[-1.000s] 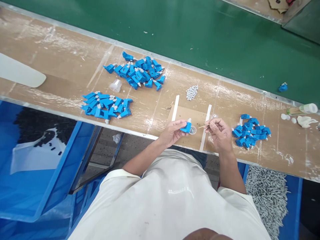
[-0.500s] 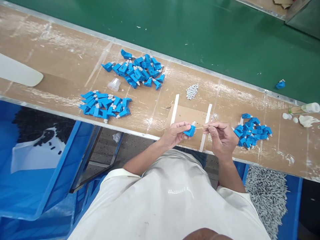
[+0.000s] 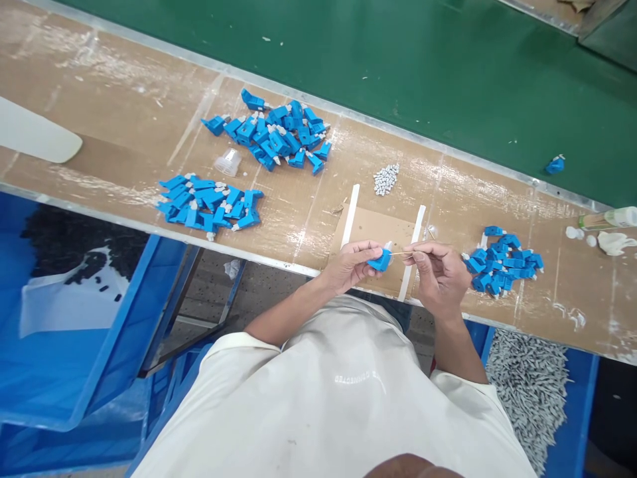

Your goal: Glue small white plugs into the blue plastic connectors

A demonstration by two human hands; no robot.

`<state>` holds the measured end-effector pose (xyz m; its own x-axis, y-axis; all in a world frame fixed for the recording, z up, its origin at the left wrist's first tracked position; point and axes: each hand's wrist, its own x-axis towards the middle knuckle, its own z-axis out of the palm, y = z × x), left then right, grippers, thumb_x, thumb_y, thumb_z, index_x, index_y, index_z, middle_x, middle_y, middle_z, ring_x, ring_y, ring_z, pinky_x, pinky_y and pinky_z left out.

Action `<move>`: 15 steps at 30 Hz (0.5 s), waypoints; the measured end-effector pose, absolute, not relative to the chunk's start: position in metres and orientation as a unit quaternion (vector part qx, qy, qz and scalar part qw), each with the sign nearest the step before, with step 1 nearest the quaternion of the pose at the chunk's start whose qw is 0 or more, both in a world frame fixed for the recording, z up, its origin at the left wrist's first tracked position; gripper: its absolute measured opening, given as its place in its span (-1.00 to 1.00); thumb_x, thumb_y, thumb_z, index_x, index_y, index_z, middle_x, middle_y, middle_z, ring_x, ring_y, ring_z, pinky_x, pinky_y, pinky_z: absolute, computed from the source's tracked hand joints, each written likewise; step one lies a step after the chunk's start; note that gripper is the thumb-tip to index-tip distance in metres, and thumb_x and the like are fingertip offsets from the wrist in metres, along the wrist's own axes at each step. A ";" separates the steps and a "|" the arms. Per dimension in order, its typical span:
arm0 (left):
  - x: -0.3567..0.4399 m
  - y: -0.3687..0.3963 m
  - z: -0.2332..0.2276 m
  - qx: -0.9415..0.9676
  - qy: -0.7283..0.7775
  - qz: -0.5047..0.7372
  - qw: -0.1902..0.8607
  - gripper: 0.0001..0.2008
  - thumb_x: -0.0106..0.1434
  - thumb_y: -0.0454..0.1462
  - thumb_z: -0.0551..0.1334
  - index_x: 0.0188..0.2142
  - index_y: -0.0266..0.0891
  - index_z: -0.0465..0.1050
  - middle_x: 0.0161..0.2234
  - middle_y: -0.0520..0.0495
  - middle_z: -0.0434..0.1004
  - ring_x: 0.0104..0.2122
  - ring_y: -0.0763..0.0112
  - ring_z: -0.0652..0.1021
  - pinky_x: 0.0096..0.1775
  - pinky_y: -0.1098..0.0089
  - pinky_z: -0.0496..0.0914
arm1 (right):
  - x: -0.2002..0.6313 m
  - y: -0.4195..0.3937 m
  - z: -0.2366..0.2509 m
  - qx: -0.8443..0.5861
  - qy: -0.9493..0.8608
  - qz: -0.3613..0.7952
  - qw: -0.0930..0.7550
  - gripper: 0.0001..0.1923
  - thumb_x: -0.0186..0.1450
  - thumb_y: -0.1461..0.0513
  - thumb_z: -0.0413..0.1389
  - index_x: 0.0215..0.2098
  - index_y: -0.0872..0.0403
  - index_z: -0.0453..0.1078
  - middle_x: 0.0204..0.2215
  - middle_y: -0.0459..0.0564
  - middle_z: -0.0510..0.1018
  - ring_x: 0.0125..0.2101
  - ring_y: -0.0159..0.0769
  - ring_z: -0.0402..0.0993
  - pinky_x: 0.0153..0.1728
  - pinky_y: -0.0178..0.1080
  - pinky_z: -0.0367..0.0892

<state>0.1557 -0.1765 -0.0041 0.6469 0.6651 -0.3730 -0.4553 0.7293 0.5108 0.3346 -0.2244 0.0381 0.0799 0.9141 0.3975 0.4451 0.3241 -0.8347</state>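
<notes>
My left hand is closed on a small blue plastic part with a whitish piece on top. Between the thumb and fingers of my right hand is a thin wooden stick, its tip at the blue part's right side; whether it touches is too small to tell. Both hands are above a cardboard sheet edged by two white strips. A small heap of grey pellets lies beyond the sheet. Right of my right hand sits a pile of blue parts.
Two more blue piles, one far and one near, lie left, beside a clear plastic cup. A toothpick bottle stands far right. Below the bench edge are a blue bin and a bin of grey pieces.
The camera view has shifted slightly. Both hands keep their grips, the stick still pointing at the blue part, which looks slightly turned.
</notes>
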 end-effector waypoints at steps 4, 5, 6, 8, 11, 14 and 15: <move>0.156 -0.176 -0.004 0.190 0.282 0.313 0.887 -0.54 -0.04 -0.08 0.57 -0.34 -0.36 0.49 -0.50 0.03 0.53 -0.60 0.63 0.49 -0.54 0.63 0.38 | 0.336 -0.224 0.040 -0.516 -0.681 0.205 0.477 -0.88 0.45 0.29 0.11 -0.11 -0.01 0.47 -0.28 -0.03 0.67 -0.34 -0.30 0.64 -0.35 -0.23 0.59; 0.156 -0.176 -0.005 0.190 0.282 0.313 0.887 -0.54 -0.05 -0.08 0.57 -0.34 -0.36 0.49 -0.50 0.03 0.54 -0.61 0.63 0.49 -0.53 0.63 0.39 | 0.336 -0.224 0.040 -0.516 -0.685 0.195 0.476 -0.88 0.45 0.29 0.11 -0.11 -0.01 0.47 -0.29 -0.03 0.67 -0.33 -0.28 0.64 -0.35 -0.22 0.58; 0.156 -0.176 -0.005 0.190 0.282 0.312 0.887 -0.53 -0.05 -0.08 0.57 -0.34 -0.37 0.49 -0.50 0.03 0.54 -0.61 0.64 0.49 -0.52 0.63 0.40 | 0.337 -0.223 0.041 -0.517 -0.688 0.187 0.475 -0.89 0.45 0.28 0.11 -0.12 -0.01 0.47 -0.29 -0.03 0.68 -0.32 -0.27 0.64 -0.35 -0.21 0.58; 0.156 -0.176 -0.006 0.191 0.280 0.311 0.888 -0.53 -0.04 -0.08 0.57 -0.34 -0.37 0.49 -0.50 0.03 0.53 -0.61 0.64 0.48 -0.52 0.63 0.41 | 0.337 -0.223 0.041 -0.519 -0.689 0.182 0.471 -0.90 0.46 0.26 0.10 -0.13 -0.01 0.46 -0.30 -0.03 0.68 -0.33 -0.26 0.64 -0.36 -0.20 0.58; 0.156 -0.177 -0.007 0.191 0.278 0.312 0.888 -0.54 -0.04 -0.08 0.57 -0.34 -0.37 0.49 -0.51 0.03 0.52 -0.61 0.64 0.48 -0.51 0.62 0.41 | 0.338 -0.223 0.040 -0.522 -0.691 0.188 0.463 -0.90 0.46 0.23 0.10 -0.14 -0.04 0.47 -0.32 -0.03 0.68 -0.32 -0.23 0.64 -0.35 -0.17 0.58; 0.155 -0.177 -0.007 0.187 0.278 0.316 0.888 -0.55 -0.04 -0.10 0.57 -0.34 -0.38 0.51 -0.51 0.02 0.53 -0.62 0.63 0.47 -0.50 0.60 0.42 | 0.337 -0.224 0.039 -0.531 -0.687 0.189 0.459 -0.91 0.45 0.20 0.12 -0.16 -0.05 0.48 -0.33 -0.02 0.68 -0.32 -0.21 0.64 -0.33 -0.13 0.58; 0.155 -0.177 -0.008 0.185 0.277 0.317 0.888 -0.55 -0.04 -0.10 0.57 -0.33 -0.38 0.52 -0.52 0.02 0.52 -0.62 0.63 0.47 -0.49 0.59 0.43 | 0.337 -0.224 0.039 -0.533 -0.683 0.195 0.458 -0.91 0.45 0.18 0.13 -0.16 -0.05 0.49 -0.33 -0.02 0.68 -0.32 -0.21 0.64 -0.33 -0.12 0.58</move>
<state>0.1548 -0.1769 -0.0076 0.6460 0.6655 -0.3739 -0.4607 0.7304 0.5043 0.3368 -0.2239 0.0395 -0.0105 0.9082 0.4183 0.5500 0.3546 -0.7561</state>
